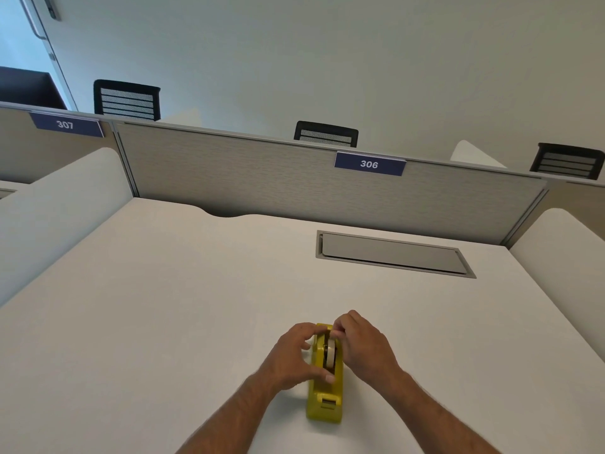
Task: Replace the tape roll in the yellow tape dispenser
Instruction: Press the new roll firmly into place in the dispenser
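so my left grip (pixel 296 357) is clamped on the side of the yellow tape dispenser (pixel 324 399), right grip (pixel 363 345) pinching at its far end above the tape roll (pixel 331 353), which sits in the dispenser between both grips on the white tabletop (pixel 163 306)

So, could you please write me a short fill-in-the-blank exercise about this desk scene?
1. The tape dispenser is coloured ____.
2. The sign on the partition straight ahead reads ____.
3. The left hand and right hand touch the dispenser from ____ sides.
4. The tape roll sits ____ the dispenser.

Missing words: yellow; 306; opposite; inside
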